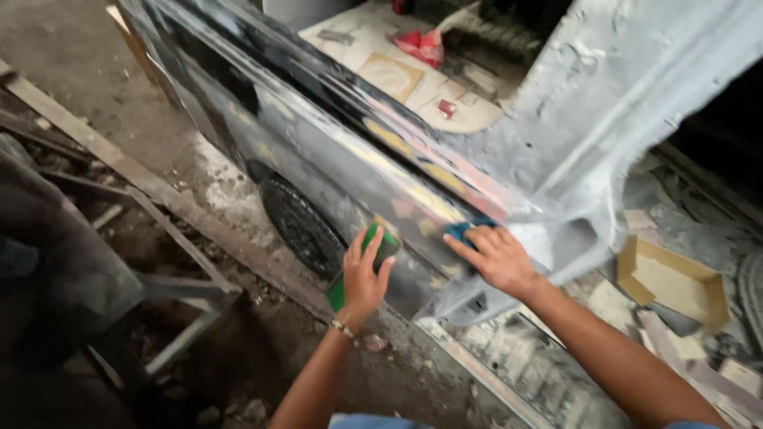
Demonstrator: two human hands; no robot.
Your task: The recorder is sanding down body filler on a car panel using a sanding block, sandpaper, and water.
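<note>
Green bottle (pixel 373 253) in left hand (pixel 362 278)

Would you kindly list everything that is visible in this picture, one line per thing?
Car body panel: one, grey and black with yellow and pink patches, runs from upper left to centre.
Wheel: one, black, under the panel.
Green bottle: one, green, in the left hand beside the panel.
Blue pad: one, blue, under the right hand on the panel.
Cardboard box: one, brown, on the floor inside at right.
Red rag: one, red, inside at top.
Metal frame: one, dark, on the ground at left.
Bracelet: one, pale, on the left wrist.
Left hand: one, grips the green bottle.
Right hand: one, presses on the blue pad.
</note>
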